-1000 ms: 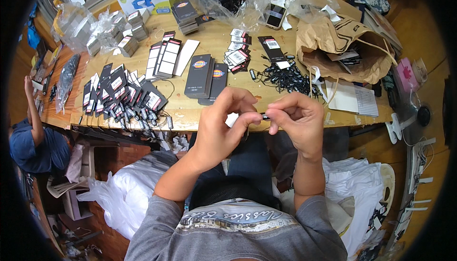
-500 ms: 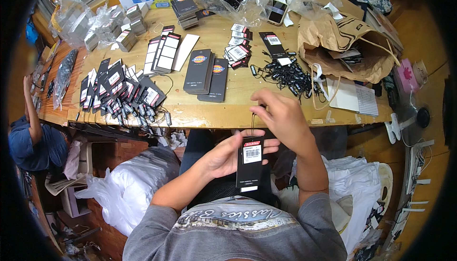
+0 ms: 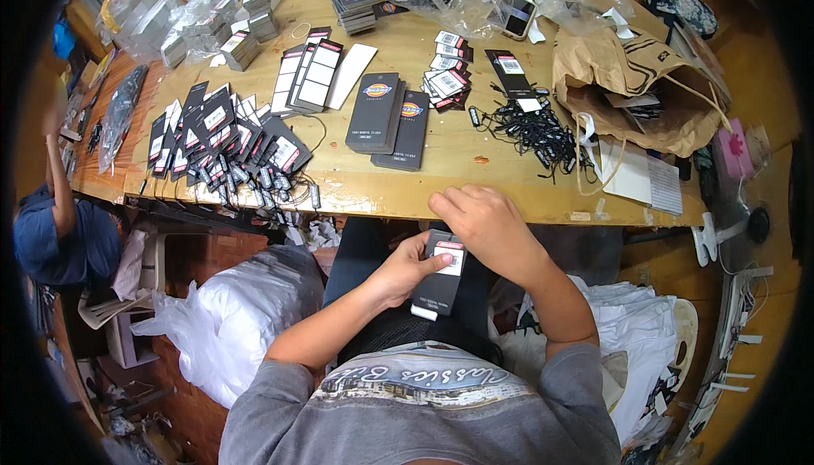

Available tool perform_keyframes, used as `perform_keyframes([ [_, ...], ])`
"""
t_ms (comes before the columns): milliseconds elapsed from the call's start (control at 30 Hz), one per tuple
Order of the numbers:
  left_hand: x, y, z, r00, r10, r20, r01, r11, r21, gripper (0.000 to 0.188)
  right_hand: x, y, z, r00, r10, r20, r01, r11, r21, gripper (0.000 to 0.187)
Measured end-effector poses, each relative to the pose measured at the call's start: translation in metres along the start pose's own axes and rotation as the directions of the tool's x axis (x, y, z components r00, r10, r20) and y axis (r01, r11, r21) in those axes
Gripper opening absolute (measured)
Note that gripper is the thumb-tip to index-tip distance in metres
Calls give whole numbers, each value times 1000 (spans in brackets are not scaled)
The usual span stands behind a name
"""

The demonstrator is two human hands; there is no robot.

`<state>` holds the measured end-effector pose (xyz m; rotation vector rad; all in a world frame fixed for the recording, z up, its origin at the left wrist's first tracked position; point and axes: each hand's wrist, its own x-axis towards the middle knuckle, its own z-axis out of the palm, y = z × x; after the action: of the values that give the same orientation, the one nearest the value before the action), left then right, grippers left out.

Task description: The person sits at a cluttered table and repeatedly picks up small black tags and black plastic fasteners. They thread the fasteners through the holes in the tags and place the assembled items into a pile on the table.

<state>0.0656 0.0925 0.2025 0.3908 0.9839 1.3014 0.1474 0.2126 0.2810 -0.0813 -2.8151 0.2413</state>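
Just beyond the table's near edge, my left hand point(image 3: 398, 272) grips a black hang tag point(image 3: 437, 289) with a white barcode sticker and a red strip, its thumb lying across the sticker. My right hand point(image 3: 485, 226) is closed, with its fingers curled over the tag's upper end. What those fingers pinch is hidden, and the tag's string does not show. Ahead lie two stacks of black tags point(image 3: 373, 116). A heap of black strings point(image 3: 538, 139) lies to their right. To the left is a pile of tags with strings point(image 3: 227, 136).
White-panelled tags point(image 3: 307, 73) and a small stickered stack point(image 3: 446, 82) lie farther back. A brown paper bag point(image 3: 598, 58) stands right, near a phone point(image 3: 517, 16). Bagged card stacks point(image 3: 203, 28) sit back left. A white plastic bundle point(image 3: 242, 321) is at floor level. Another person point(image 3: 64, 240) sits left.
My right hand has come down from the raised string loop to the tag's top, and the loop is now hidden. My left thumb has moved onto the sticker, and the tag tilts.
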Motion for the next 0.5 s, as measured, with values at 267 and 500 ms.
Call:
perform_keyframes([
  [267, 2, -14, -30, 953, 298, -54, -242, 857, 455, 18, 9, -1, 0, 998, 42, -54, -35, 992, 123, 14],
  [500, -6, -3, -25, 921, 384, -72, -307, 826, 473, 20, 0, 1, 6, 996, 84, -23, -84, 996, 10, 14],
])
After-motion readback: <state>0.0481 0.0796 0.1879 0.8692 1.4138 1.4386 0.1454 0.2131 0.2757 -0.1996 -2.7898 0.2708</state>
